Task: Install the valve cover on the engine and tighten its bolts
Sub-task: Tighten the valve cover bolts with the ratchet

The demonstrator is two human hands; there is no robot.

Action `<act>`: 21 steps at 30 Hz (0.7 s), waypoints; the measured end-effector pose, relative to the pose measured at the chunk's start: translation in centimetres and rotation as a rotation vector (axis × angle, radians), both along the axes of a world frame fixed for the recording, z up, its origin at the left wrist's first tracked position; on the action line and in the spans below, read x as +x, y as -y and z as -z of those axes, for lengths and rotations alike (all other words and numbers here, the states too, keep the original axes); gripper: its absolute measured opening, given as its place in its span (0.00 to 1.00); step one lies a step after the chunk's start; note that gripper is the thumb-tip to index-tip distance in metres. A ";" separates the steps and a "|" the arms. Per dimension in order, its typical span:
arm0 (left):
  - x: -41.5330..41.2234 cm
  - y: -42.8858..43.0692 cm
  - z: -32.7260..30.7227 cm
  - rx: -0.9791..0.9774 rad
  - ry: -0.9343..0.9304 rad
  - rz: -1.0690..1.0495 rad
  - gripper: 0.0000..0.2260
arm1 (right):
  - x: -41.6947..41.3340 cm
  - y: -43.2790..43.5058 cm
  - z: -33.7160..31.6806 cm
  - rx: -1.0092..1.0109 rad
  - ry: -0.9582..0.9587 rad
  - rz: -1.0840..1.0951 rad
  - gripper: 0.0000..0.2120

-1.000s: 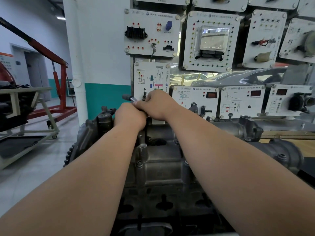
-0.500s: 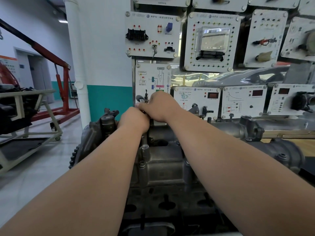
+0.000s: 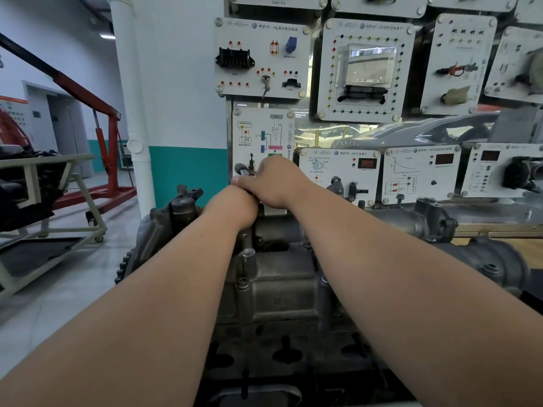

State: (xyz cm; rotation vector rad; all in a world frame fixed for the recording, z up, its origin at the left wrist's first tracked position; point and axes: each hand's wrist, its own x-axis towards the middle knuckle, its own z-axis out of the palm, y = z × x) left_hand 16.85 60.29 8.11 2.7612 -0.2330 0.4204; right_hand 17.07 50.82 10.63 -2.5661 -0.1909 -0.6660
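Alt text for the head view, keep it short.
Two bare forearms reach over an engine's valve cover; the right hand grips a metal tool handle at the cover's far end, with the left hand fisted beneath it, its hold hidden. Behind stands a wall of white training panels; a red engine hoist is at left.

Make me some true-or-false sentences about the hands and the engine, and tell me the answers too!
1. The left hand and the right hand meet at the far end of the engine. True.
2. The right hand grips a tool whose metal end pokes out to the left. True.
3. The hands wear thick gloves. False: they are bare.
4. The hoist on the left is blue. False: it is red.
5. A key hangs from a wall panel. True.
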 end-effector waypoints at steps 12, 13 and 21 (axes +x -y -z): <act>0.3 -0.3 0.2 0.033 0.000 0.019 0.15 | 0.4 -0.6 -0.1 -0.025 -0.022 0.070 0.21; 0.5 -0.3 0.1 0.105 0.010 0.014 0.15 | 0.5 -0.6 0.0 -0.009 -0.009 0.093 0.21; 0.6 -0.2 -0.2 0.185 -0.038 0.152 0.15 | -0.6 0.0 -0.2 0.042 -0.050 -0.180 0.13</act>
